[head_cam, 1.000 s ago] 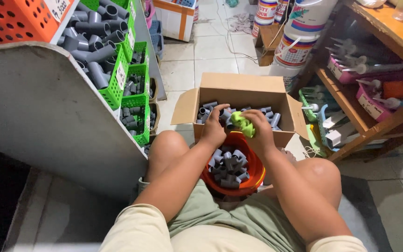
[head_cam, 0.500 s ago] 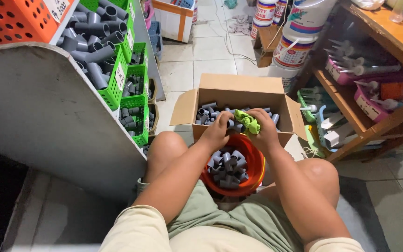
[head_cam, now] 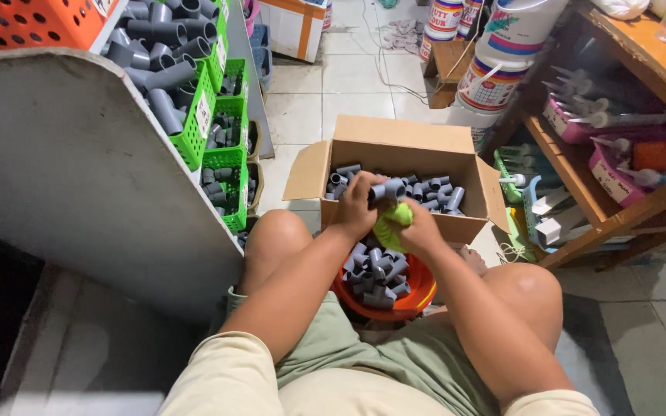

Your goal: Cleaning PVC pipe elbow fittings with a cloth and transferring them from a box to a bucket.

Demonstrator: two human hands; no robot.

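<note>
Left hand [head_cam: 358, 206] closing grip round grey plastic pipe elbow fitting [head_cam: 389, 189], holding it over front edge of open brown cardboard box [head_cam: 395, 146]. Right hand [head_cam: 418, 231] clutching lime-green cloth [head_cam: 391, 224], pressing it under fitting. Round orange plastic bowl [head_cam: 419, 294] of grey fittings sitting between knees.

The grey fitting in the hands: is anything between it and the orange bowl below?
Nothing visible. The left hand holds the fitting, the right hand a green cloth; the bowl lies open below.
</note>
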